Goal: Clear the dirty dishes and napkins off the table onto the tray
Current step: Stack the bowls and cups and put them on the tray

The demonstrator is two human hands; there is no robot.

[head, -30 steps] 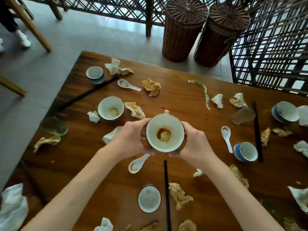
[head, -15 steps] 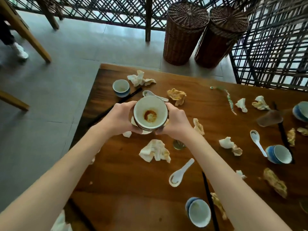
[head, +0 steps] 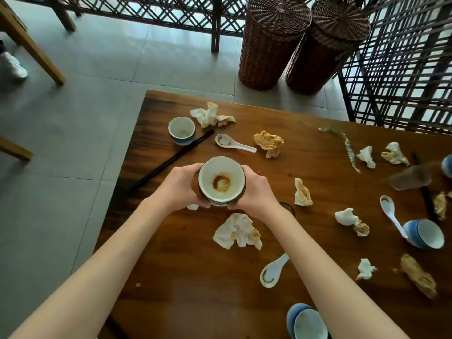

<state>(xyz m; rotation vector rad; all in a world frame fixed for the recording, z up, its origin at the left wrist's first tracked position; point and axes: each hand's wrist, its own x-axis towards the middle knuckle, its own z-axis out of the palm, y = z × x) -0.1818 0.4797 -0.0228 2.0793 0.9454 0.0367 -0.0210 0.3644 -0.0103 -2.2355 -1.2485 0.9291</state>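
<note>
above table (head: 171, 277) near left edge | stained bowl (head: 221, 181) held upright | left hand (head: 177, 188), right hand (head: 255, 192) curled round its sides | crumpled napkin (head: 237, 232) just below, spoon (head: 233, 143) beyond

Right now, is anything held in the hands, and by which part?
Yes. The left hand and right hand grip a stained bowl by its outer wall, one on each side, rim up, above the table.
</note>
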